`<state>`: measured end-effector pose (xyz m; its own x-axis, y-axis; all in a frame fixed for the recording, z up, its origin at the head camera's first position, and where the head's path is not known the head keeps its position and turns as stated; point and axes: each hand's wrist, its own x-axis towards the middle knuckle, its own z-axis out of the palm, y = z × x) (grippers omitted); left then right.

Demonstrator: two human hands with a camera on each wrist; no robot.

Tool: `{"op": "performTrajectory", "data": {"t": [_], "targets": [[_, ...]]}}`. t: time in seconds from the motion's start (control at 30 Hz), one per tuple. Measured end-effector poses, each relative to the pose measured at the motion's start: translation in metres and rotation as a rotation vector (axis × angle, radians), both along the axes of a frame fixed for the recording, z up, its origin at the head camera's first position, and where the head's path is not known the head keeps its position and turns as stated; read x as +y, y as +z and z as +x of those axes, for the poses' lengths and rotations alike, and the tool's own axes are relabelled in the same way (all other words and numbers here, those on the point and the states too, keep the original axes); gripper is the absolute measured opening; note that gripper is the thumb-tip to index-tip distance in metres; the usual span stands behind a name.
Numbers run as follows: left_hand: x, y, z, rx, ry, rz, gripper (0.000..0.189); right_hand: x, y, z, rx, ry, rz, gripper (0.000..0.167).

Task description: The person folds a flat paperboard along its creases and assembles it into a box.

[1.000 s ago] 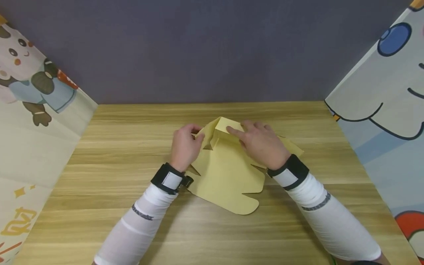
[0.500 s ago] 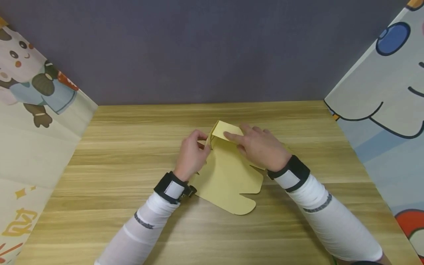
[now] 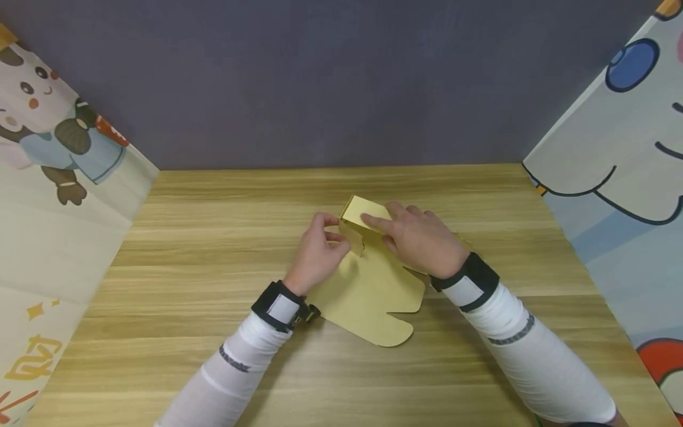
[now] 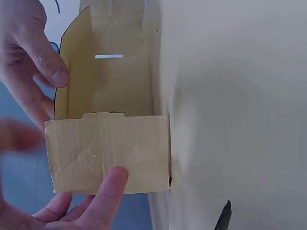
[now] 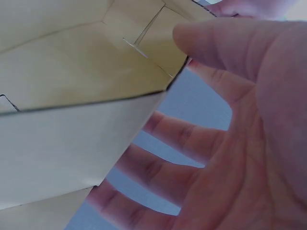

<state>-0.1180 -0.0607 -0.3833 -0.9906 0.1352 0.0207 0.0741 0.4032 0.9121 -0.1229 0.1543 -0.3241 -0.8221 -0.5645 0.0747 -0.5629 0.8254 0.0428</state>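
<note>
A partly folded yellow-brown cardboard box (image 3: pixel 368 296) lies on the table, its near panel flat with notched edges and its far wall raised. At its left corner my left hand (image 3: pixel 318 255) touches a small end flap (image 4: pixel 148 158). One finger of that hand rests on the flap's face in the left wrist view; another is blurred at the left. My right hand (image 3: pixel 424 240) grips the raised wall (image 5: pixel 72 139), with its thumb (image 5: pixel 216 45) over the inner side and other fingers beyond the edge. A narrow slot (image 4: pixel 109 56) shows in the cardboard. The right-hand flaps are mostly hidden.
The wood-grain table (image 3: pixel 203 267) meets a dark grey panel (image 3: pixel 341 89) at the back. Cartoon-printed panels stand on the left (image 3: pixel 53 237) and the right (image 3: pixel 603 207).
My left hand has moved right and slightly nearer the front, and the left side piece has folded inward with its end turned toward the front. My right hand has stayed nearly still.
</note>
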Motion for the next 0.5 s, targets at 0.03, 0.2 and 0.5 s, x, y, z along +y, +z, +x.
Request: {"op": "performTrajectory", "data": {"t": [0.03,0.2,0.5], "targets": [[0.0,-0.001,-0.002,0.013,0.006,-0.01,0.041,0.0,0.0,0.0,0.002,0.002,-0.003,0.054],[0.002,-0.007,-0.012,0.101,0.051,-0.08,0.028,-0.001,0.0,0.002,0.018,0.023,-0.021,0.055],[0.006,-0.009,-0.029,0.19,0.051,-0.338,0.053,-0.007,0.001,0.005,0.009,-0.009,-0.017,0.056]]}}
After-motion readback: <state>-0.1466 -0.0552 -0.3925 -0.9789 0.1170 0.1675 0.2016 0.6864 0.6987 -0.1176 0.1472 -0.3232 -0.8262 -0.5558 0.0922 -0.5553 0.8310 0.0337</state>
